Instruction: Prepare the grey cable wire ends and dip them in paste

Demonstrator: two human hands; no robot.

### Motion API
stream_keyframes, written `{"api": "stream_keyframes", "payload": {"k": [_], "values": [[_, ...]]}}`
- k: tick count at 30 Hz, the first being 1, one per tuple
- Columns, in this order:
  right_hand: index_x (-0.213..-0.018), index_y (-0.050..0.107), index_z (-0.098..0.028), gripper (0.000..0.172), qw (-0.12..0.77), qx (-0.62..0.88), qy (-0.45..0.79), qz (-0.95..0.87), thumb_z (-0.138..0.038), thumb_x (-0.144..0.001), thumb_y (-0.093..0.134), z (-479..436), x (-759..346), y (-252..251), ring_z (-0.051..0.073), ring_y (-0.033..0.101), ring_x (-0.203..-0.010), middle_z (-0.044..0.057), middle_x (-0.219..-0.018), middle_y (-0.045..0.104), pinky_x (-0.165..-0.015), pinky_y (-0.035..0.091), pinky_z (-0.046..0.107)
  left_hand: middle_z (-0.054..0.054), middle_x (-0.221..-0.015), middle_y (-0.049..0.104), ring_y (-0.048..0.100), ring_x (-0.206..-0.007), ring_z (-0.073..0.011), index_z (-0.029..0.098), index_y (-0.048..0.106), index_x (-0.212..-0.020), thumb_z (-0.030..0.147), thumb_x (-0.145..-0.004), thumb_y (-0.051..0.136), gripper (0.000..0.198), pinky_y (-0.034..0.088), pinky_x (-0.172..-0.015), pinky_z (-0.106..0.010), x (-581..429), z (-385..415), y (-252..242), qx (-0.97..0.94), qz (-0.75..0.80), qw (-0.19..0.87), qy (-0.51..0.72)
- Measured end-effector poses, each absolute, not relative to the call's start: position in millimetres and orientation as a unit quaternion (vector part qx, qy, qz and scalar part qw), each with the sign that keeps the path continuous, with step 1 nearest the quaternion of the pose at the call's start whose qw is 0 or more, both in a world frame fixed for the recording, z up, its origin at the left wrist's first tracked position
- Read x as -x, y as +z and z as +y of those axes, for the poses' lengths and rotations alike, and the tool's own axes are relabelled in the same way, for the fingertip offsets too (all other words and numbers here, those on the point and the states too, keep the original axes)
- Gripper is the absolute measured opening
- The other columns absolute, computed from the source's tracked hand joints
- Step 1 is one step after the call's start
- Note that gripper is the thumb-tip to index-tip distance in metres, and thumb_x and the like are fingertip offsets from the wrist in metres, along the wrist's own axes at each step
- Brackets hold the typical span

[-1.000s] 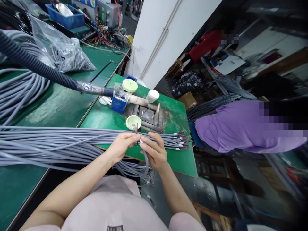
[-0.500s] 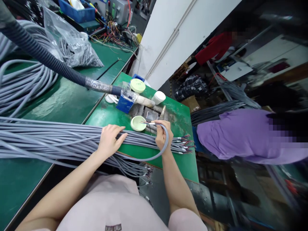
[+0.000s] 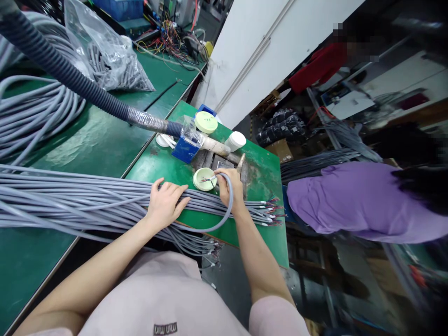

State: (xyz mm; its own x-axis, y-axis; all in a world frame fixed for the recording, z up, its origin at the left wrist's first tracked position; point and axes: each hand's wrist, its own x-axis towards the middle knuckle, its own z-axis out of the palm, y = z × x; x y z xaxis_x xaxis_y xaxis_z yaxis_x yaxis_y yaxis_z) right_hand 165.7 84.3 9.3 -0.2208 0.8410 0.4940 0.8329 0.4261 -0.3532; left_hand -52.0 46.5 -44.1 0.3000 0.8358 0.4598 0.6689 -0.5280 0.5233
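Observation:
My right hand (image 3: 231, 186) pinches one grey cable (image 3: 230, 204) close to its stripped end, and the cable curves back beneath it in a loop. Its thin coloured wires (image 3: 206, 179) point left, over the inside of a small round pale-green tub (image 3: 196, 185); whether they touch its contents I cannot tell. With fingers spread, my left hand (image 3: 167, 201) lies flat on top of a thick bundle of grey cables (image 3: 105, 191). The bundle's stripped ends, with white sleeves and dark red wires (image 3: 275, 212), fan out right of my right wrist.
A ribbed hose (image 3: 87, 95) crosses from upper left to a blue block (image 3: 185, 149). Behind the tub stand a pale-green lid (image 3: 206, 122) and a white jar (image 3: 236, 140). Coiled cables (image 3: 38, 116) and a clear bag (image 3: 122, 70) lie left. A person in purple (image 3: 350, 200) is at right.
My right hand has moved left, carrying the cable's wire end from the tub's right rim to over its inside. My left hand remains on the bundle. The view has shifted slightly.

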Motion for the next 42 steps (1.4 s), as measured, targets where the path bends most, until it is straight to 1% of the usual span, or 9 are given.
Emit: {"api": "stream_keyframes", "payload": {"k": [7,10,14,17,21,27,33,42], "values": [[-0.092,0.062,-0.02,0.018,0.304,0.53,0.006,-0.792,-0.023,-0.091,0.045,87.7,-164.7,4.5,0.02,0.056,-0.089,0.006,-0.09,0.067,-0.087,0.04,0.036,-0.007,-0.097,0.071,0.059,-0.094,-0.0235,0.019,0.061,-0.115,0.035,-0.09,0.048,0.032,0.023,-0.103,-0.048,51.9,46.8,-45.5,-0.798,0.469,0.123,0.357],[-0.093,0.062,-0.021,0.018,0.313,0.527,-0.005,-0.79,-0.023,-0.091,0.044,87.4,-166.8,6.1,0.02,0.056,-0.089,0.005,-0.09,0.067,-0.087,0.039,0.036,-0.008,-0.097,0.071,0.059,-0.094,-0.0238,0.019,0.061,-0.115,0.037,-0.09,0.049,0.033,0.024,-0.103,-0.048,52.5,47.5,-41.8,-0.795,0.478,0.135,0.348],[-0.094,0.062,-0.022,0.018,0.354,0.533,-0.076,-0.764,-0.025,-0.091,0.045,88.7,-180.2,16.5,0.02,0.055,-0.089,0.004,-0.091,0.066,-0.085,0.039,0.035,-0.008,-0.098,0.07,0.059,-0.097,-0.0237,0.019,0.061,-0.113,0.042,-0.089,0.049,0.035,0.028,-0.101,-0.046,56.3,49.8,-31.2,-0.787,0.496,0.181,0.319],[-0.094,0.062,-0.021,0.019,0.36,0.573,-0.114,-0.727,-0.027,-0.092,0.044,94.3,-198.1,22.3,0.021,0.055,-0.089,0.005,-0.088,0.066,-0.085,0.038,0.035,-0.007,-0.1,0.071,0.06,-0.098,-0.0231,0.02,0.061,-0.112,0.042,-0.088,0.052,0.034,0.031,-0.1,-0.045,59.8,51.6,-23.6,-0.782,0.498,0.222,0.301],[-0.093,0.062,-0.02,0.022,0.343,0.623,-0.13,-0.691,-0.03,-0.092,0.042,106.4,-221.1,17.8,0.021,0.055,-0.087,0.005,-0.087,0.066,-0.083,0.037,0.035,-0.007,-0.1,0.071,0.06,-0.099,-0.0237,0.019,0.061,-0.112,0.041,-0.087,0.054,0.034,0.032,-0.099,-0.044,61.4,52.5,-18.7,-0.777,0.503,0.24,0.292],[-0.092,0.062,-0.02,0.024,0.321,0.653,-0.124,-0.675,-0.029,-0.091,0.04,124.3,-237.5,2.5,0.022,0.054,-0.085,0.006,-0.088,0.067,-0.08,0.037,0.033,-0.007,-0.1,0.071,0.059,-0.098,-0.024,0.019,0.062,-0.111,0.04,-0.087,0.054,0.033,0.033,-0.098,-0.045,60.3,52.4,-17.8,-0.778,0.503,0.239,0.292],[-0.091,0.062,-0.02,0.022,0.285,0.675,-0.113,-0.671,-0.025,-0.089,0.041,134.1,-242.1,-5.1,0.022,0.054,-0.084,0.006,-0.084,0.067,-0.081,0.035,0.033,-0.006,-0.099,0.071,0.059,-0.098,-0.0235,0.019,0.062,-0.111,0.04,-0.086,0.055,0.033,0.032,-0.098,-0.044,60.5,52.8,-19.1,-0.778,0.502,0.241,0.289],[-0.092,0.063,-0.019,0.023,0.251,0.684,-0.093,-0.679,-0.022,-0.087,0.04,139.9,-246.2,-15.8,0.023,0.055,-0.084,0.008,-0.086,0.067,-0.082,0.036,0.035,-0.007,-0.098,0.071,0.059,-0.098,-0.0237,0.019,0.062,-0.111,0.04,-0.087,0.054,0.033,0.032,-0.099,-0.044,59.7,53.4,-19.7,-0.781,0.501,0.235,0.288]]}}
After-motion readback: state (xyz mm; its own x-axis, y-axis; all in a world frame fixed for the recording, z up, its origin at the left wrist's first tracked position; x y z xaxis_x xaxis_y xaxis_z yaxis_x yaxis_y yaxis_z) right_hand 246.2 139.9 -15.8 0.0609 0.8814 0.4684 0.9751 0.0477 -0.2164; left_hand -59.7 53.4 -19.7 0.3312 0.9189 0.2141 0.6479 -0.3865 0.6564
